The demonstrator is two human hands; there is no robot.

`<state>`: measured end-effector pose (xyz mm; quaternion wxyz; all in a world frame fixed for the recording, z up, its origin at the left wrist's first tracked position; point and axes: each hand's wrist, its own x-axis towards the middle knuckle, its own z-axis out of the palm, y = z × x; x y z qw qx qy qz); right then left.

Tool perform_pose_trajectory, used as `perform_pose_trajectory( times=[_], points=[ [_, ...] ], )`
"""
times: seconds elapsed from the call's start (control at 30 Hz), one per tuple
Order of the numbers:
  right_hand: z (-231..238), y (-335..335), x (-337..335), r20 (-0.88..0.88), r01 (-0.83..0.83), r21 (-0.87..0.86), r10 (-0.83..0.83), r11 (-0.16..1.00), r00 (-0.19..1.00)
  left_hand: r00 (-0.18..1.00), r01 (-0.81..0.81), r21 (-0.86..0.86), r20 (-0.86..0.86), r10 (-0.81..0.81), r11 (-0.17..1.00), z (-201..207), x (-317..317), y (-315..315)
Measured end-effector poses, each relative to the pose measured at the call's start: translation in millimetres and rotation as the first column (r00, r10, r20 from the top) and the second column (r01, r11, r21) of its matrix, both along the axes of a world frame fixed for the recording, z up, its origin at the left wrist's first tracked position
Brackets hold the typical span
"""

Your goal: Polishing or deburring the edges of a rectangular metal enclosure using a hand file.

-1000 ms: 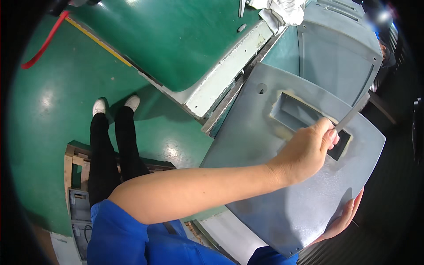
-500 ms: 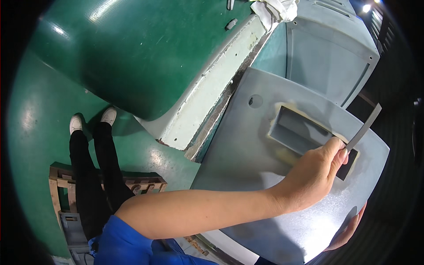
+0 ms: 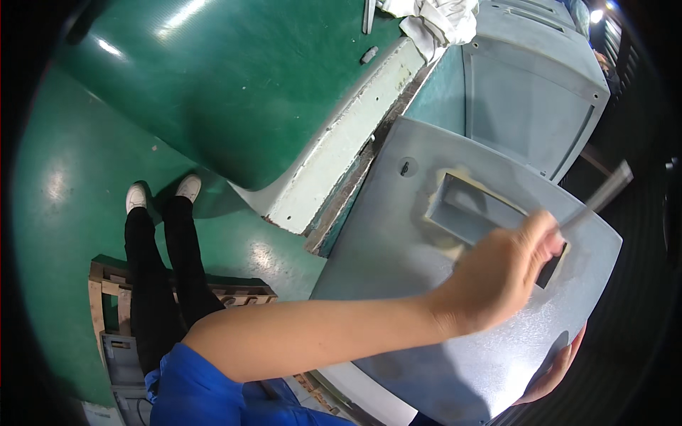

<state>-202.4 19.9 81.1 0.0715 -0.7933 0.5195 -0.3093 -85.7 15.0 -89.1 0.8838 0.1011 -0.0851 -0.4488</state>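
My left hand [image 3: 501, 273] is closed in a pinch on a thin, flat grey strip [image 3: 602, 193]. Both the fingers and the strip are smeared by motion, and what the strip is made of cannot be told. Below the hand lies a grey moulded panel [image 3: 398, 277] with a long rectangular recess [image 3: 469, 209], ringed by yellowish patches. The pinching fingers are over the recess's right end, beside a dark slot [image 3: 550, 268]. My right hand [image 3: 558, 373] curls round the panel's lower right edge, its fingers partly hidden.
A large glossy green shell [image 3: 234, 92] with a pale flange [image 3: 348, 135] stands at upper left. White cloth [image 3: 440, 25] lies on its far end, near a small grey piece [image 3: 369, 55]. Another grey housing [image 3: 533, 92] stands beyond the panel; a wooden pallet [image 3: 99, 284] is at lower left.
The strip's free end has moved slightly right and is now blurred, as are the pinching fingers. The view has shifted a little; my right hand keeps its hold on the edge.
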Motion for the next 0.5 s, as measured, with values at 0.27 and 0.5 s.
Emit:
perform_pose_trajectory(
  times=[0.27,0.5],
  points=[
    [2.1,5.6,2.7,-0.022,0.028,0.01,-0.028,1.0,0.999,0.919,-0.215,0.088,0.355,0.171,0.973,-7.9,-4.7,3.8],
    [-0.5,13.1,-4.1,-0.009,0.026,-0.037,-0.027,0.999,1.0,0.989,0.098,0.014,0.108,-0.099,0.995,29.6,-8.4,-6.6]
  ],
)
